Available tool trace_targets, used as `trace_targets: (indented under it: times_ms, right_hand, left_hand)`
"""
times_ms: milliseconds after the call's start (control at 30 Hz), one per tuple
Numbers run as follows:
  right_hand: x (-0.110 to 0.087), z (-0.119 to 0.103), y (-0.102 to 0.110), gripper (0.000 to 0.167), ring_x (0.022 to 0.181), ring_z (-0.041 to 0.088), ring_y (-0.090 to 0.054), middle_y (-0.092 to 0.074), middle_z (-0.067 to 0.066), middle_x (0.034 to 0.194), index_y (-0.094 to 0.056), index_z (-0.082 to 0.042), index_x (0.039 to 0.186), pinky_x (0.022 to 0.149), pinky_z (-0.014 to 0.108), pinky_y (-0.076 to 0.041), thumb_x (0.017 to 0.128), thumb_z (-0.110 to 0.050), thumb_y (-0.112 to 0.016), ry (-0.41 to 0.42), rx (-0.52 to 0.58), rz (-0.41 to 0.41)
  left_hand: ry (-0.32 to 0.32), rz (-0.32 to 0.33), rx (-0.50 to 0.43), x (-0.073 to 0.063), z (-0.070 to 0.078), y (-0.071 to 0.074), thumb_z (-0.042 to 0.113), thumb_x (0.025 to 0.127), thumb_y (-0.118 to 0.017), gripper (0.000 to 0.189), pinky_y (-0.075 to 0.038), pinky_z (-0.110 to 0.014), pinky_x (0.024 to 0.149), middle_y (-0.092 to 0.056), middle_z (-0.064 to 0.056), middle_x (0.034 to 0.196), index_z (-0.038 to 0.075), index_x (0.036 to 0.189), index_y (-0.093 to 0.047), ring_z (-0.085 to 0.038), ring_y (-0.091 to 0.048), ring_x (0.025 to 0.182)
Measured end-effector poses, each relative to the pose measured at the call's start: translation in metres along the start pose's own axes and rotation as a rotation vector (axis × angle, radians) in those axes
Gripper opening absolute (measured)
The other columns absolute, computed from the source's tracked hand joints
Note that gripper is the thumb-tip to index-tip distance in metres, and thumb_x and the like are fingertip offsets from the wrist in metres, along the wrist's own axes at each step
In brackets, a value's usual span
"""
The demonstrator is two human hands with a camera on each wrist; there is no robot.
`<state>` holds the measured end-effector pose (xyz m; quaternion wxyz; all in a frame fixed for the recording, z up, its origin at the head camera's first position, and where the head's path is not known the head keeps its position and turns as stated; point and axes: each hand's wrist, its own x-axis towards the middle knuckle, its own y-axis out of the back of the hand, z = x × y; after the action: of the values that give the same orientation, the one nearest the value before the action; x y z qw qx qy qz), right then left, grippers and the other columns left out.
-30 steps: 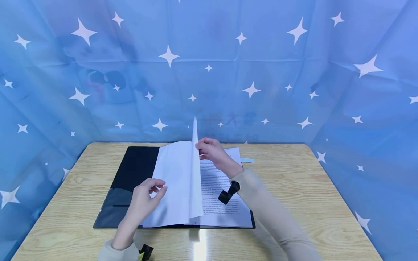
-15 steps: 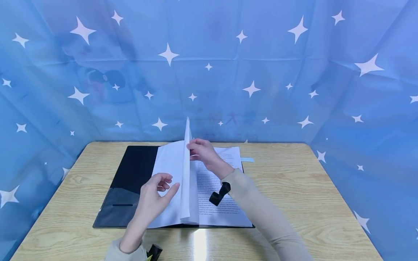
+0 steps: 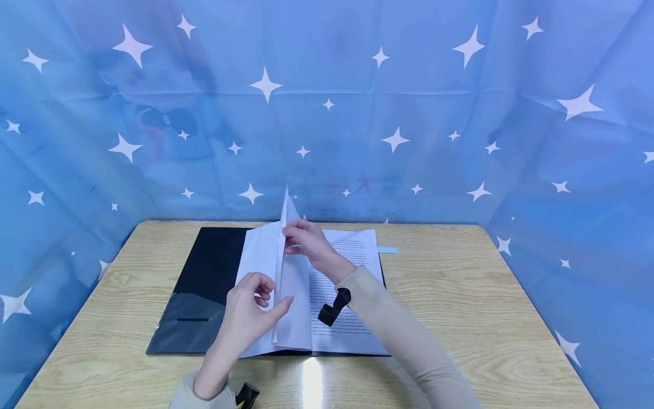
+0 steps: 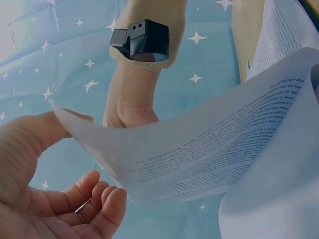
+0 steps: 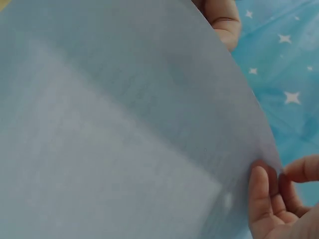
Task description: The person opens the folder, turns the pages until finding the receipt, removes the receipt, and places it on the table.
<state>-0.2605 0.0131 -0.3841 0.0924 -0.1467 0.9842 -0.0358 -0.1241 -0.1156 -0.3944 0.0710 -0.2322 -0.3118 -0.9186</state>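
The raised paper (image 3: 295,289) stands over the middle of the folder (image 3: 219,255), a printed sheet (image 3: 360,251) on the folder's right half, a blue tab (image 3: 388,250) beyond. My right hand (image 3: 310,242) pinches the paper, sleeve (image 3: 409,341) across the sheet; my left hand (image 3: 247,314), thumb and fingers parted, partly hides the paper.

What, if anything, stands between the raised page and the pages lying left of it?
Only the left hand, over the near part of the left pages, by the raised page; nothing else visible.
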Motion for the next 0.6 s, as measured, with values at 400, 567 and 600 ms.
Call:
trace_targets:
  times_ms: [400, 567, 600]
  right_hand:
    - [0.0042, 0.0056, -0.0077, 0.013, 0.064, 0.013, -0.057, -0.058, 0.006, 0.074, -0.059, 0.002, 0.096, 0.060, 0.023, -0.052, 0.088, -0.009, -0.057, -0.005, 0.042, 0.028]
    - [0.0044, 0.0061, -0.0097, 0.008, 0.062, 0.013, -0.056, -0.057, 0.006, 0.072, -0.058, 0.000, 0.091, 0.057, 0.022, -0.051, 0.087, -0.007, -0.057, -0.009, 0.068, 0.023]
    - [0.0044, 0.0063, -0.0099, 0.008, 0.062, 0.013, -0.056, -0.057, 0.006, 0.072, -0.058, 0.000, 0.090, 0.056, 0.022, -0.051, 0.088, -0.007, -0.057, -0.009, 0.069, 0.022]
  left_hand:
    - [-0.019, -0.010, 0.011, -0.0025, 0.0000, 0.0008, -0.013, 0.060, -0.066, 0.028, -0.046, -0.019, 0.051, -0.048, 0.000, 0.068, 0.006, 0.073, -0.051, -0.009, -0.049, 0.058]
    - [-0.079, 0.020, 0.012, -0.0031, -0.0021, 0.0006, -0.016, 0.057, -0.061, 0.030, -0.046, -0.018, 0.049, -0.048, 0.002, 0.067, 0.006, 0.072, -0.049, -0.006, -0.049, 0.056]
    - [-0.086, 0.023, 0.015, -0.0033, -0.0024, 0.0006, -0.017, 0.057, -0.061, 0.030, -0.045, -0.018, 0.049, -0.047, 0.003, 0.066, 0.006, 0.072, -0.049, -0.005, -0.049, 0.056]
